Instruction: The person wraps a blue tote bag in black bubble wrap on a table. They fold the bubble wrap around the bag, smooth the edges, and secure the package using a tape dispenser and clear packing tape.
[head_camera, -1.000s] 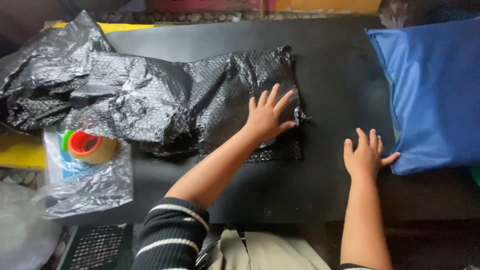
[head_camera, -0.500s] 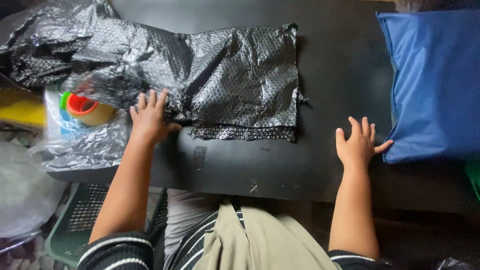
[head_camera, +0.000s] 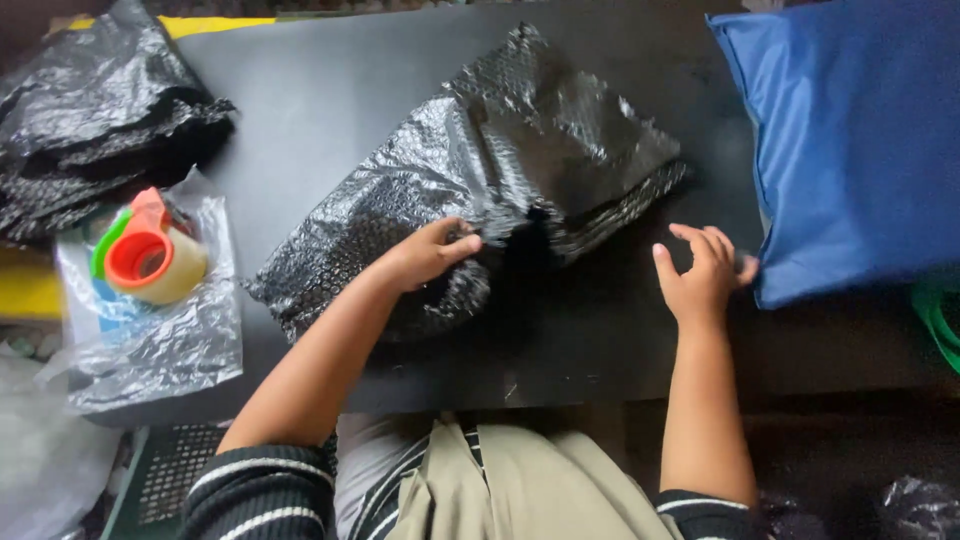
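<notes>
- Black bubble-wrap sheet (head_camera: 500, 190): lies folded and bunched on the middle of the black tabletop (head_camera: 330, 90), running slantwise from near the front edge toward the back edge; part of it is lifted off the surface, evidently because it is being gathered by one hand.
- Left hand (head_camera: 425, 255): closed on the sheet's near fold, thumb and fingers pinching a bunch of the film, so that this end stands raised.
- Right hand (head_camera: 700, 270): open, fingers loosely curled, holding nothing; it hovers just right of the sheet and close to the lower left corner of the blue fabric bag (head_camera: 850, 150), though contact cannot be judged.
- Blue fabric bag: lies flat at the right end of the tabletop; contents not visible.
- Clear plastic bag (head_camera: 160, 330): at the left front corner; a tape roll in an orange-and-green dispenser (head_camera: 145, 255) rests on it.
- Further black plastic film (head_camera: 90, 130): heaped at the left rear corner.
</notes>
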